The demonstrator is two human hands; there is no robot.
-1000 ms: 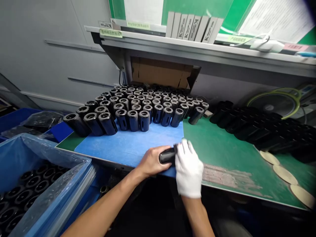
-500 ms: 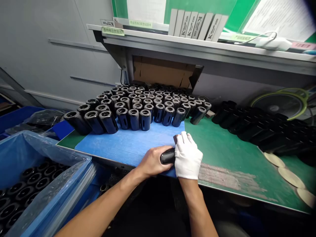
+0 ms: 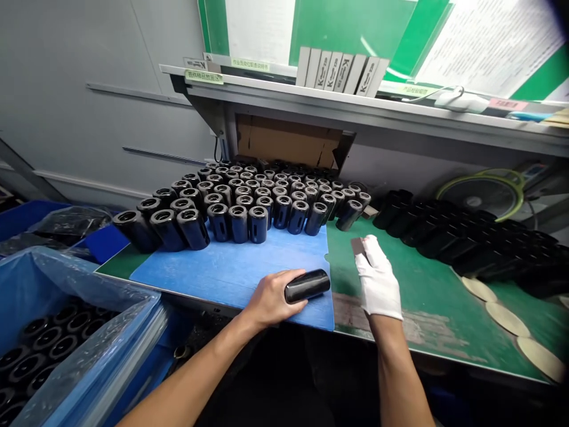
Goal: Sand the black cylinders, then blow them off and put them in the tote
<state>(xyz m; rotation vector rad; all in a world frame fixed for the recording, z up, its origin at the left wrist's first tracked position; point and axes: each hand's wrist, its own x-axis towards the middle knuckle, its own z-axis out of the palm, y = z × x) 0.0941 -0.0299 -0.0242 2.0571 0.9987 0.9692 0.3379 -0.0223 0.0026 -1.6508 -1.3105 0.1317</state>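
Note:
My bare left hand is closed around one end of a glossy black metal tube, tilted almost level above the blue mat. The tube's other end points right, free of any grip. My right hand, in a white glove, is apart from the tube over the green table top. Between its fingers it pinches a small brown block, which looks like a sanding sponge. Several rows of upright black tubes stand behind on the mat, some showing slots in their sides.
Dark tubes crowd the table's right side near pale discs. A fan stands behind them. A plastic-lined blue bin holding tubes is at left. Overhead, a shelf carries labelled grey blocks; another small block lies behind.
My right hand has moved off the tube to the right, with the small block still in its fingers. The tube in my left hand now shows along its length. The camera view has shifted.

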